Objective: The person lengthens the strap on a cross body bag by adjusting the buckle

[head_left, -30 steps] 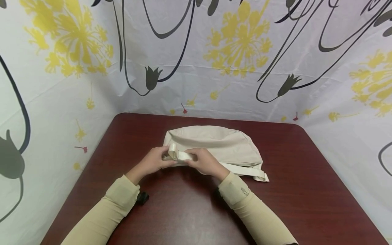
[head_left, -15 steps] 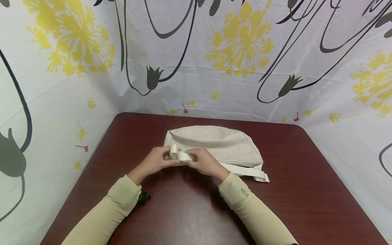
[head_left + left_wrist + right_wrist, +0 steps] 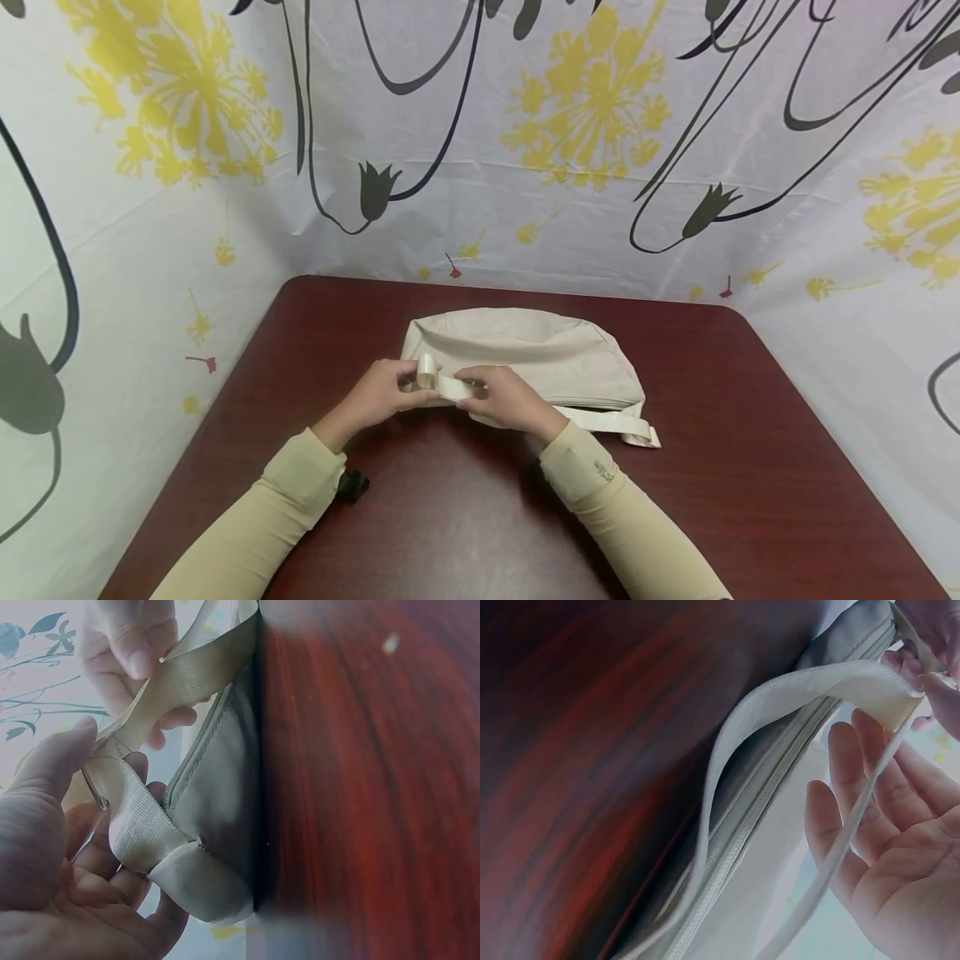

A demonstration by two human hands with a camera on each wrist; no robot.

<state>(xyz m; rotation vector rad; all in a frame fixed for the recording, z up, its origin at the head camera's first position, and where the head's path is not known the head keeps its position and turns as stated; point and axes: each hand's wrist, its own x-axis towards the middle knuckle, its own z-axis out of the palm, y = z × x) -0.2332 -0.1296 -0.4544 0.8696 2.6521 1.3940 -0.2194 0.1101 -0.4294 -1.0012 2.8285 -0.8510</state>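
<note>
A cream fabric bag (image 3: 525, 350) with a zipper (image 3: 780, 765) along its near edge lies on the table. Its webbing strap (image 3: 206, 671) is raised at the bag's left end, where a loop of it stands up between both hands. My left hand (image 3: 377, 390) holds the strap beside a thin metal slider (image 3: 94, 787), thumb on one side and fingers behind. Just right of it, my right hand (image 3: 506, 400) pinches the strap, its thumb on the edge and fingertips behind the band. Further along, the strap hangs in a long bow past the right palm.
The dark red table (image 3: 465, 517) extends around the bag. Patterned white cloth (image 3: 480, 225) hangs behind it and at both sides. The strap's other end (image 3: 641, 433) rests at the bag's right corner. A small black object (image 3: 351, 485) shows beside the left cuff.
My right hand has shifted slightly right and its fingers have changed position on the strap. The band between the hands now shows broader. My left hand has barely moved, still gripping the strap.
</note>
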